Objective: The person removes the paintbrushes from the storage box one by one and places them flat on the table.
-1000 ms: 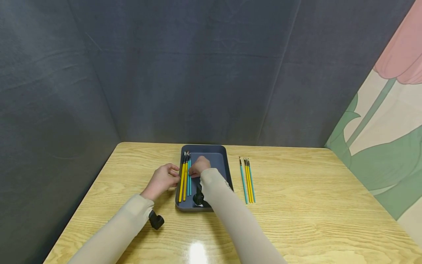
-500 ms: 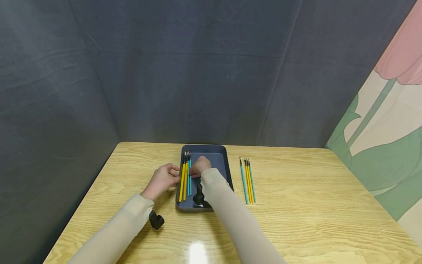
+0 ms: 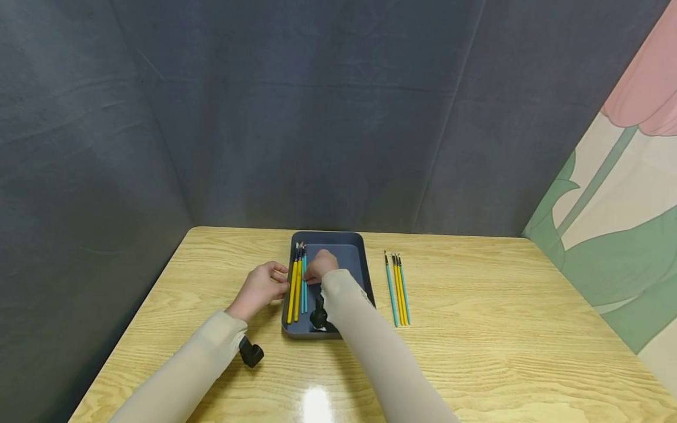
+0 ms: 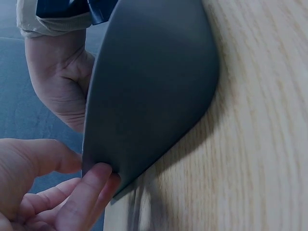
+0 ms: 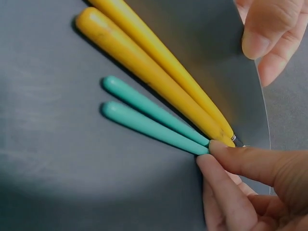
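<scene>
In the head view a dark grey tray [image 3: 346,257] stands on the table. Along its left side lie two yellow paintbrushes [image 3: 292,291] and two turquoise paintbrushes [image 3: 305,298], bristles away from me. My right hand [image 3: 321,266] is inside the tray; in the right wrist view its thumb and forefinger pinch the nearer turquoise paintbrush [image 5: 154,129] partway along the handle. My left hand [image 3: 262,285] holds the tray's left wall, thumb at the rim and fingertips against the outside, as the left wrist view shows. The right fingers hide part of the turquoise brushes' far ends.
Right of the tray, several more paintbrushes [image 3: 399,291], yellow and turquoise, lie side by side on the wooden table [image 3: 502,329]. A dark cloth [image 3: 317,117] hangs behind the table's back edge. A flower-patterned surface [image 3: 608,252] is at the right.
</scene>
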Available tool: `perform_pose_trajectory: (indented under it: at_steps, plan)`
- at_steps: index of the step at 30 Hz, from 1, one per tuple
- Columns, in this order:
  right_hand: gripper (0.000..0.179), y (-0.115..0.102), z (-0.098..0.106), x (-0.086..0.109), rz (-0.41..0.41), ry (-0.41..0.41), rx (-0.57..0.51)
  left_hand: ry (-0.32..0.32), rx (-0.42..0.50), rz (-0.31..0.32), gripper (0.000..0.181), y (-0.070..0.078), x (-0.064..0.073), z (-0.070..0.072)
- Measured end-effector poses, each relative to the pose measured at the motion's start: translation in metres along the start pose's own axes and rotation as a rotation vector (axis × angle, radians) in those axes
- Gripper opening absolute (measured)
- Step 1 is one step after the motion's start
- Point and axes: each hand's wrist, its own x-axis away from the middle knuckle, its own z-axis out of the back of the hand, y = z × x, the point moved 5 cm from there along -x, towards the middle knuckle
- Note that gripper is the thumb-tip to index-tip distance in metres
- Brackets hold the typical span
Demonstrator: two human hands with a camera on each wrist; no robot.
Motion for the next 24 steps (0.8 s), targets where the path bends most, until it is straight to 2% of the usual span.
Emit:
perform_pose_trajectory:
  at_steps: [8, 17, 24]
  plan:
    - [0.015, 0.0013, 0.0019, 0.0045, 0.032, 0.02, 0.003, -0.006, -0.005, 0.018, 0.033, -0.0005, 0.0011, -0.0013]
    - [0.026, 0.0035, 0.0061, 0.0017, 0.018, -0.013, -0.096, -0.007, -0.008, 0.01, 0.033, -0.0008, -0.0004, -0.0009]
    - [0.016, 0.0021, 0.0085, 0.0043, 0.031, -0.068, -0.144, -0.007, -0.002, 0.017, 0.034, -0.0008, -0.0002, -0.0007]
